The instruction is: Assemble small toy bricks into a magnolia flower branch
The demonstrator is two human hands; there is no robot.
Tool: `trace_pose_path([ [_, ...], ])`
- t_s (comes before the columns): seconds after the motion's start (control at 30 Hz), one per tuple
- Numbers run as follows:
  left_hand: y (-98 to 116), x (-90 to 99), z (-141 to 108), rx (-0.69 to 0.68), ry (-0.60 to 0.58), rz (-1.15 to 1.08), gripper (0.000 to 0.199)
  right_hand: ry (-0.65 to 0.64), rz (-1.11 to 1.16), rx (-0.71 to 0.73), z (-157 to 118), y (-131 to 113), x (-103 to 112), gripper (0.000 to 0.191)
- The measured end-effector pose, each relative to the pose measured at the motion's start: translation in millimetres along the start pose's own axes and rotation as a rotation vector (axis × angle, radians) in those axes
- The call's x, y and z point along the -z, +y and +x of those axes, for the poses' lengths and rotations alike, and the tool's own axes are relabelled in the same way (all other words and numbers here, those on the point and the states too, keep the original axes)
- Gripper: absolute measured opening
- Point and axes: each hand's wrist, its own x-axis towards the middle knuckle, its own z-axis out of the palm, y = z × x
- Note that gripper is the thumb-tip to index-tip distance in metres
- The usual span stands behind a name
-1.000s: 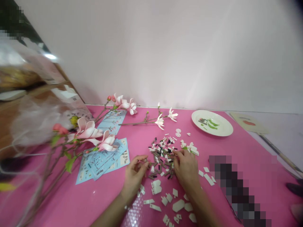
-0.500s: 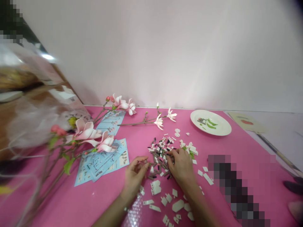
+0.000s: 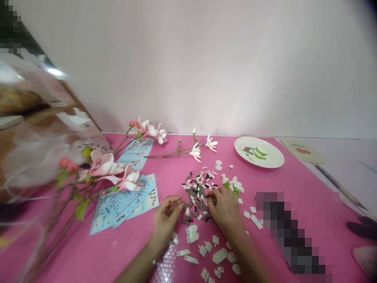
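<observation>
My left hand (image 3: pixel 166 216) is closed in a pinch at the left edge of the pile, with a small brownish building piece (image 3: pixel 180 202) at the fingertips. My right hand (image 3: pixel 226 207) reaches over the pile's right side. Its fingers are curled down among the pieces, and whatever they grip is hidden. Between the hands lies a heap of small brown, black and white building pieces (image 3: pixel 194 198). Larger white plates (image 3: pixel 193 234) are scattered nearer to me. Some green pieces (image 3: pixel 235 192) lie mixed with white ones behind my right hand.
A white plate (image 3: pixel 277 161) with green pieces stands at the back right. Blue instruction sheets (image 3: pixel 150 188) lie left, partly under pink flower stems (image 3: pixel 106 167). A white-flowered stem (image 3: pixel 167 154) lies at the back. Bubble wrap (image 3: pixel 166 263) is near my left forearm.
The view has shifted slightly, so most things sit a little further left. Both hands keep nearly the same places at the pile, with only slight finger movement.
</observation>
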Motion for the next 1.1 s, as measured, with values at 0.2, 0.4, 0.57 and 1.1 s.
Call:
trace_pose_path([
  [0.2,-1,-0.4,-1,0.035,-0.003,-0.014,0.036,-0.002,0.007,0.000,-1,1,0,0.014],
  [0.4,1,-0.9,-2,0.025,-0.003,-0.003,0.035,0.018,0.010,-0.018,-2,3,2,0.018],
  [0.57,3,-1.7,-3,0.037,-0.002,0.005,0.038,0.036,0.016,-0.019,-2,2,3,0.009],
  [1.1,-7,-1.3,-3,0.085,-0.119,-0.078,0.028,0.085,0.425,0.092,-10,-4,6,0.016],
])
